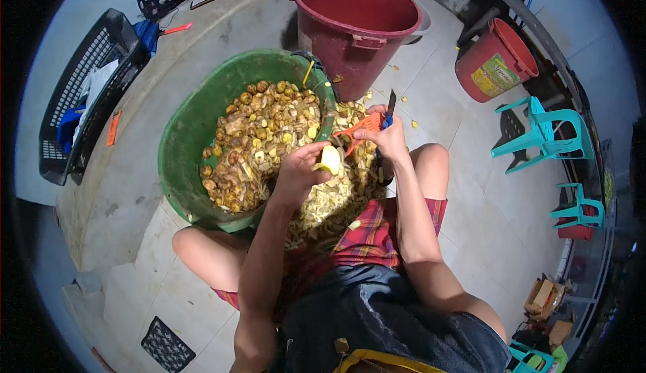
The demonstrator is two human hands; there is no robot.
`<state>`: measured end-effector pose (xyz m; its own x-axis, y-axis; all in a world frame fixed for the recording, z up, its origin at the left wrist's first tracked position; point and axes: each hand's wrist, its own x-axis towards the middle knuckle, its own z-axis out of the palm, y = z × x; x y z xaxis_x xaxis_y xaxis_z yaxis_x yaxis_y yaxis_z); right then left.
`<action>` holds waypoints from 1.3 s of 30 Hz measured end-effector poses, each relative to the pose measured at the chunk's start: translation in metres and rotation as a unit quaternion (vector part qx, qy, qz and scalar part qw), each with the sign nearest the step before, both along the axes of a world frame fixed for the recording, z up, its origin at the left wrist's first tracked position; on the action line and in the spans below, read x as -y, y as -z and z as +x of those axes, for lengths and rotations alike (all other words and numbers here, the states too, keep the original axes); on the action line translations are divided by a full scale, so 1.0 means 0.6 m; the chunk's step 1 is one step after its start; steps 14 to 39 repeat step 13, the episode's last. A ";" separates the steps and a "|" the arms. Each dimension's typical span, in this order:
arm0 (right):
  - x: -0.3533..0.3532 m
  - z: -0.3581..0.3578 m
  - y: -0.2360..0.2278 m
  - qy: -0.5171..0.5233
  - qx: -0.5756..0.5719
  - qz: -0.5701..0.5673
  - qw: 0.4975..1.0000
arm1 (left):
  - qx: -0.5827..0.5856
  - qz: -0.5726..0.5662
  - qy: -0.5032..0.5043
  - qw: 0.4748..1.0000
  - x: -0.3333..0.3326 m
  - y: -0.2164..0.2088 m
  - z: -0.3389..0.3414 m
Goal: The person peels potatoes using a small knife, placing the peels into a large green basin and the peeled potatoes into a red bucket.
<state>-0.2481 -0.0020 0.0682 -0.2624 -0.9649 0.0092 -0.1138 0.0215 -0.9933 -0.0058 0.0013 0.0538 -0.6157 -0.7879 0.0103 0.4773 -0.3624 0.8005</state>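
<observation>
My left hand (299, 173) is closed around a pale, mostly peeled potato (330, 160), with a strip of yellowish skin still at its lower side. In my right hand (391, 139) is an orange peeler (357, 133), level with the potato and just to its right. A narrow dark knife blade (391, 101) with blue at its base also sticks up from the right hand. Left of my hands stands a big green tub (176, 147), holding many unpeeled potatoes (266, 89) mixed with peeled pieces and scraps. Between my legs lies a heap of pale peelings (323, 213).
A tall dark-red bin (350, 57) stands behind the tub. Farther right are a smaller red bucket (494, 70) and turquoise plastic chairs (548, 134). On the raised ledge (222, 36) at left sits a black basket (74, 104). Potato bits lie scattered on the tiled floor.
</observation>
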 end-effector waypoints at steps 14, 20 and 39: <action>-0.024 0.021 -0.053 -0.108 -0.128 -0.023 0.986 | 0.072 -0.086 0.032 0.993 -0.005 0.013 0.023; -0.024 0.021 -0.053 -0.108 -0.128 -0.023 0.986 | 0.072 -0.086 0.032 0.993 -0.005 0.013 0.023; -0.024 0.021 -0.053 -0.108 -0.128 -0.023 0.986 | 0.072 -0.086 0.032 0.993 -0.005 0.013 0.023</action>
